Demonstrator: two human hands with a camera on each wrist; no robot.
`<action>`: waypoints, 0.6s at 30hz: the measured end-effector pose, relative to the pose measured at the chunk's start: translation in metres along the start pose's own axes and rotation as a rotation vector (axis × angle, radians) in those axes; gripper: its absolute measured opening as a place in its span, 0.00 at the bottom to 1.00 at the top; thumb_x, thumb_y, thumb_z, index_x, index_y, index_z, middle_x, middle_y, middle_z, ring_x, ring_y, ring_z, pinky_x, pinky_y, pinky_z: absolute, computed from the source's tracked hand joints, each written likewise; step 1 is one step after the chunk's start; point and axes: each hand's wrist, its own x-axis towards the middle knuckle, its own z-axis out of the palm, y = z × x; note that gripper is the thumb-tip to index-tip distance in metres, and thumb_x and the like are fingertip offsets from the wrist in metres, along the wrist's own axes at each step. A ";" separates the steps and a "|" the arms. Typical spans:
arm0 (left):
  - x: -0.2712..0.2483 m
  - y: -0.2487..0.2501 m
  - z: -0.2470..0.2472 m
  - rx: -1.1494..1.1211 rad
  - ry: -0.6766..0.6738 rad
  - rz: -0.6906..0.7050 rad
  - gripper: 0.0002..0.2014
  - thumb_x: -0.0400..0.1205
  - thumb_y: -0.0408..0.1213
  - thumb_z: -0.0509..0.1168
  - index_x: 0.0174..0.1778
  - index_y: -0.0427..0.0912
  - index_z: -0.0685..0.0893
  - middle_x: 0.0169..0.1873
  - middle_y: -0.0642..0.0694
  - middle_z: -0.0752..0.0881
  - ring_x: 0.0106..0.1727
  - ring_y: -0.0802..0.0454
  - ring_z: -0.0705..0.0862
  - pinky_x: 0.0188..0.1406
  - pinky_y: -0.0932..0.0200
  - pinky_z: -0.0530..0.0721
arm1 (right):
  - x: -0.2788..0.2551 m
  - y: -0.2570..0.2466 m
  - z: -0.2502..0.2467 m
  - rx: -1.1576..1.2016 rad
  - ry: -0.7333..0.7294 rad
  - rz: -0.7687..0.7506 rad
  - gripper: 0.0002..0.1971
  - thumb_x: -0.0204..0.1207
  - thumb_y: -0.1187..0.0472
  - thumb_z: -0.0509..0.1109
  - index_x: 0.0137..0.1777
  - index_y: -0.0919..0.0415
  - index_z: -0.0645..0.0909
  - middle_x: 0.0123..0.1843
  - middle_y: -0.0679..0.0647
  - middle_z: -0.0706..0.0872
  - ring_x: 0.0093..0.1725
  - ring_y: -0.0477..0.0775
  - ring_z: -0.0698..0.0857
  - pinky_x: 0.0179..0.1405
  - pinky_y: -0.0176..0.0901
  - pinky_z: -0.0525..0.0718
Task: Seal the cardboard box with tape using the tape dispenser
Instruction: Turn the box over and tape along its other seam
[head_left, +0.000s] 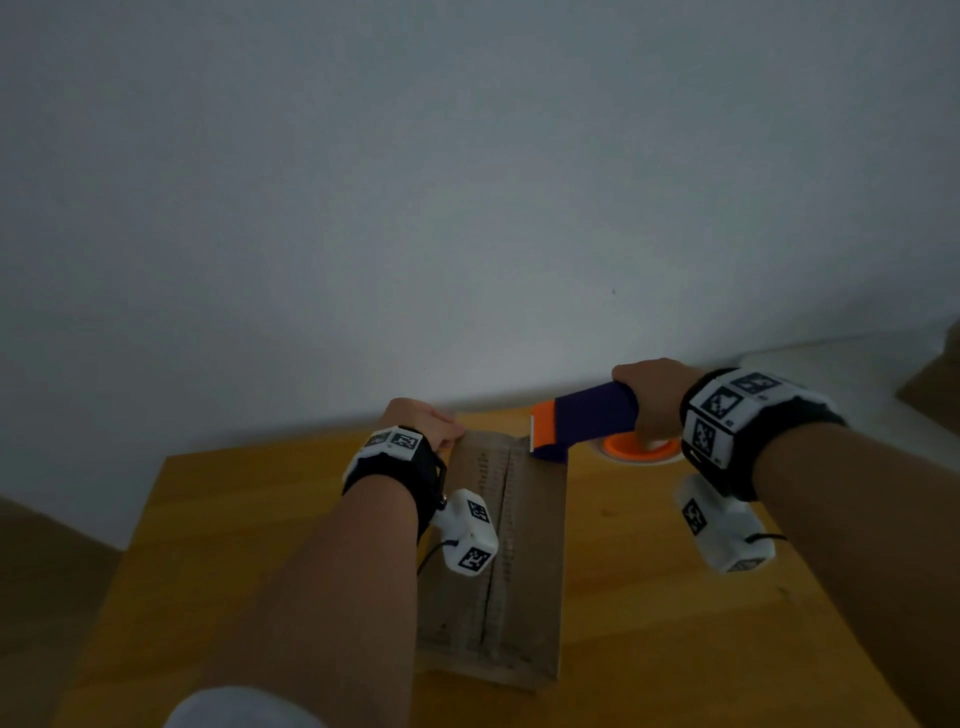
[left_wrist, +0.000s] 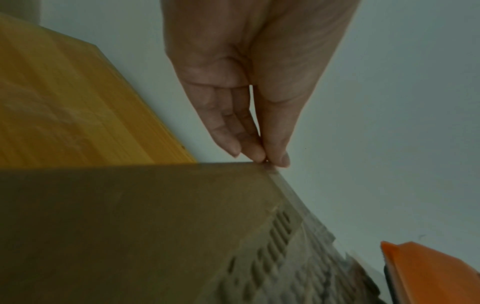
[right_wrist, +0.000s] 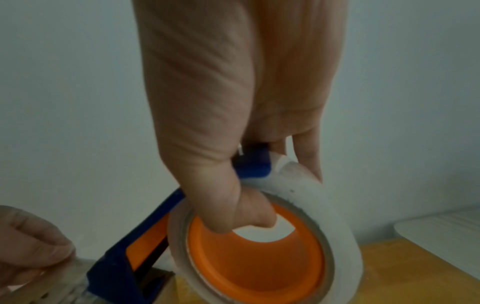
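A long cardboard box lies lengthwise on the wooden table, with clear tape over its centre seam. At the box's far left corner, my left hand pinches the clear tape end between thumb and fingertips, right at the box edge. My right hand grips the blue and orange tape dispenser, whose blade end sits on the box's far end. In the right wrist view the thumb hooks into the orange core of the tape roll.
The table's far edge runs just behind the box, against a pale wall. A white flat object lies on the table at the far right. A brown shape shows at the right frame edge.
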 end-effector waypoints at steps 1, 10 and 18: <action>0.000 0.000 0.000 0.002 -0.003 0.002 0.07 0.72 0.34 0.78 0.40 0.35 0.89 0.31 0.43 0.89 0.41 0.43 0.89 0.50 0.52 0.90 | 0.001 0.000 0.001 0.008 0.002 0.002 0.15 0.71 0.56 0.74 0.47 0.52 0.68 0.42 0.48 0.78 0.43 0.49 0.77 0.44 0.40 0.75; -0.002 0.001 0.000 0.084 0.034 -0.024 0.13 0.71 0.36 0.78 0.33 0.38 0.79 0.34 0.39 0.88 0.42 0.40 0.89 0.53 0.42 0.88 | 0.002 -0.009 0.002 -0.038 0.000 0.095 0.21 0.69 0.56 0.75 0.30 0.51 0.61 0.29 0.45 0.68 0.26 0.43 0.68 0.41 0.39 0.74; -0.007 0.020 0.020 0.392 0.034 0.399 0.05 0.73 0.31 0.74 0.42 0.44 0.92 0.46 0.45 0.91 0.50 0.48 0.88 0.50 0.63 0.83 | -0.007 -0.004 -0.004 0.047 -0.013 0.013 0.13 0.70 0.61 0.73 0.46 0.53 0.69 0.43 0.50 0.76 0.44 0.51 0.77 0.46 0.43 0.78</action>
